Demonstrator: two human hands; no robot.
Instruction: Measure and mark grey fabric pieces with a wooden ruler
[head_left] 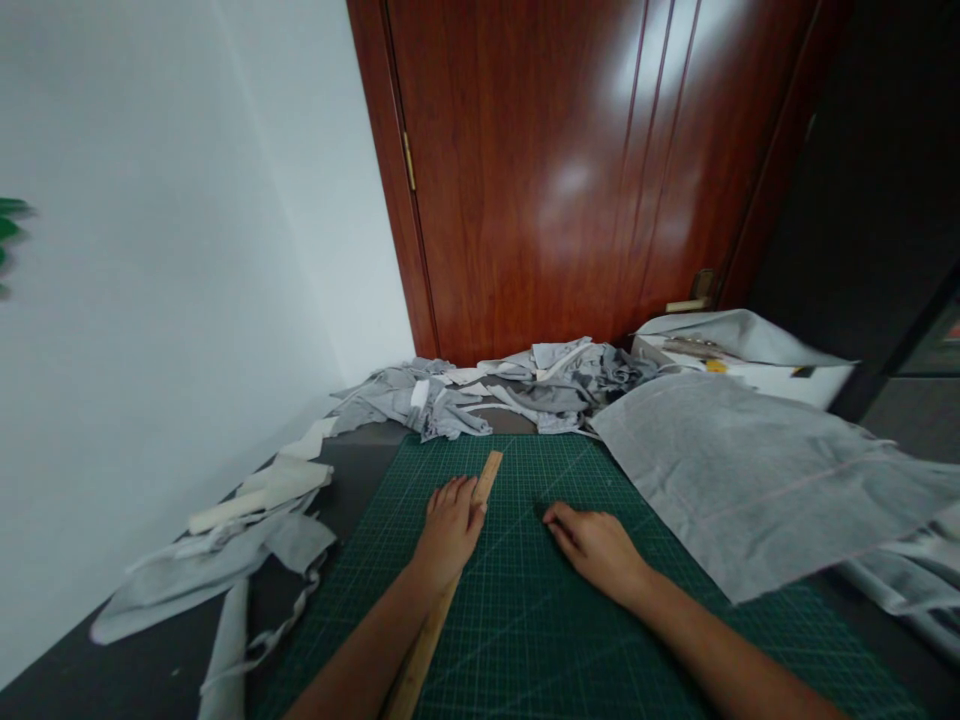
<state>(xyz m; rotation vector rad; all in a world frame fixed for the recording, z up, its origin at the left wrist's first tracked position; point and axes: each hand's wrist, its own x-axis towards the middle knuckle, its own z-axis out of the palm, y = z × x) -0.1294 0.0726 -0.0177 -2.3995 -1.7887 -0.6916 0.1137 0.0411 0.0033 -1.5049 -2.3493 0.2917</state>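
Observation:
A long wooden ruler [427, 645] lies lengthwise on a green cutting mat [517, 620] marked with a fine grid. My left hand [451, 525] grips the ruler near its far end, fingers on the left and thumb on the right edge. To the right of it, over the mat, my right hand [596, 545] has its fingers curled in a pinch. What it holds, if anything, is too small to make out. A large grey cloth piece [750, 470] overlaps the mat's right edge.
Grey fabric scraps [450, 400] are heaped along the back. Pale strips and cloth [262, 530] lie at left by the white wall [187, 250]. A white box [810, 385] sits at back right, before a brown wooden door [525, 180].

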